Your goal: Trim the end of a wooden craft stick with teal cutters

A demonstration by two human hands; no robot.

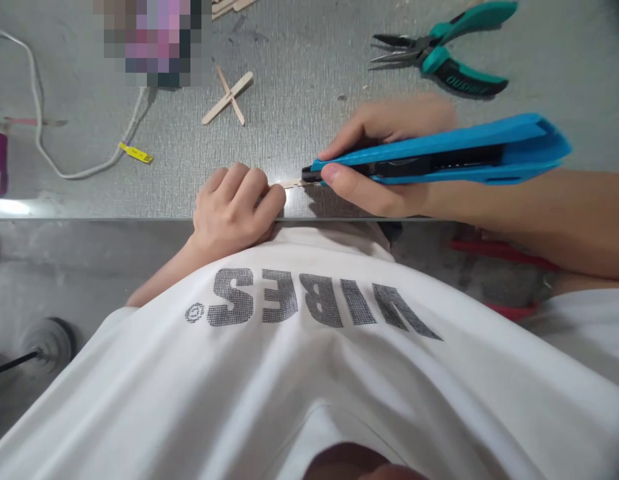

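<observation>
A white shirt fills the lower half of the frame, its wearer pressed close against the near edge of the grey tabletop, probably so both forearms can brace there. The right hand, at centre right, is wrapped around a long blue utility knife. The thumb lies under its nose and the forefinger along the top, a grip that seems meant to steer the tip. The knife lies nearly level, pointing towards the left of the frame. The left hand, at centre, is curled into a loose fist with the fingers pressed together. It pins down a small wooden stick, seemingly to keep it from sliding. Only the stick's short free end shows, flat on the tabletop just inside the edge, and it meets the knife's tip. Teal-handled pliers lie well apart at the upper right, out of the hands' way. A white cable loops at the upper left and ends near a yellow tag. Two crossed sticks rest at upper centre, beyond the left hand.
</observation>
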